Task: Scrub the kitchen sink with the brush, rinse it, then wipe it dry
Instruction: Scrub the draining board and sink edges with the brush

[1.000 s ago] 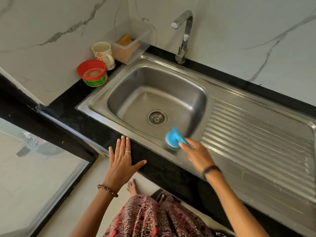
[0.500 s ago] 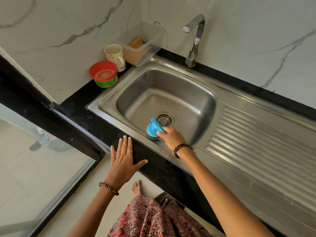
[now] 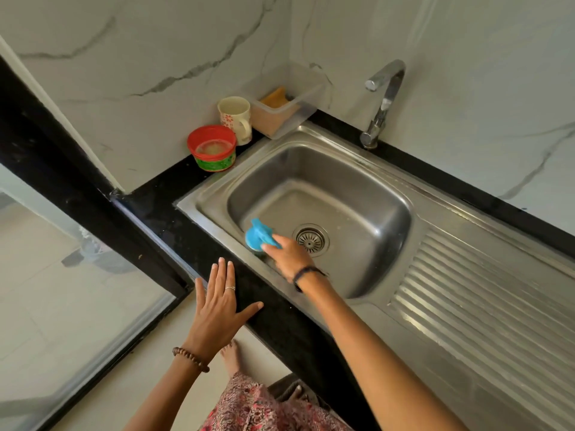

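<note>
A stainless steel sink [image 3: 367,194] is set in a black counter, with a round drain [image 3: 310,238] in its basin floor. My right hand [image 3: 287,253] grips a round blue brush [image 3: 258,236] and holds it against the basin's near wall, left of the drain. My left hand [image 3: 217,303] lies flat with spread fingers on the counter's front edge. A chrome tap [image 3: 381,101] stands behind the basin; no water is running from it.
A ribbed draining board [image 3: 485,303] extends to the right of the basin. At the back left corner stand a red-lidded tub [image 3: 212,147], a floral mug [image 3: 235,118] and a clear box with a sponge [image 3: 284,107]. A glass panel [image 3: 62,290] lies left, below the counter.
My right hand has slid the brush leftward along the basin's near wall, from right of the drain to left of it. My left hand has stayed on the counter edge.
</note>
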{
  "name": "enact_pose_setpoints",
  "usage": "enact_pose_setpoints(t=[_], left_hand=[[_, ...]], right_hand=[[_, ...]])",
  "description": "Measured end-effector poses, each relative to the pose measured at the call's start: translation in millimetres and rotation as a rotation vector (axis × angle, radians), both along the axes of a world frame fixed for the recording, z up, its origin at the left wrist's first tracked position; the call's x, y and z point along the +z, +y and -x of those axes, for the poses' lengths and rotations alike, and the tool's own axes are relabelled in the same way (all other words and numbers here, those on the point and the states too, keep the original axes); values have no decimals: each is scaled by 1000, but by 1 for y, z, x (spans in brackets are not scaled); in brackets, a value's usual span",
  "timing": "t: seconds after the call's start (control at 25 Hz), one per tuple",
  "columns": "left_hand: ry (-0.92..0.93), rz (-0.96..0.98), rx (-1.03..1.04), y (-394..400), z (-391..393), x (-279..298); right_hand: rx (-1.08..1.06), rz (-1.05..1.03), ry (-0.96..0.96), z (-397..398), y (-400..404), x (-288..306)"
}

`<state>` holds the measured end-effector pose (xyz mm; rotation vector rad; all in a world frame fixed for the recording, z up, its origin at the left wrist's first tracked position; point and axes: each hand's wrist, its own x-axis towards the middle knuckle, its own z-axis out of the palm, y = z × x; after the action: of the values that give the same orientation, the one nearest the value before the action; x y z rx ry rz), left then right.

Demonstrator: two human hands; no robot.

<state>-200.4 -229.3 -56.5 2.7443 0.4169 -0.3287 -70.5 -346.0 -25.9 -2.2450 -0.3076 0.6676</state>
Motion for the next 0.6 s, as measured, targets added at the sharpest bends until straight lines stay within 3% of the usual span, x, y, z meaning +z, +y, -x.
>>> enact_pose_setpoints(t=[0.12,0.28,0.44,0.6], left_hand=[[4,5,9,9,-5,0],[-26,28,12,16,-10,-2],[-27,33,-3,20,-9,-6],[-16,45,27,26,-6,-4]], right_hand=[[36,-69,110,-19,25,8],[-77,-216,215,22,-58,30],[-73,-56,164,67,-124,37],[34,55,30,38,-56,29]])
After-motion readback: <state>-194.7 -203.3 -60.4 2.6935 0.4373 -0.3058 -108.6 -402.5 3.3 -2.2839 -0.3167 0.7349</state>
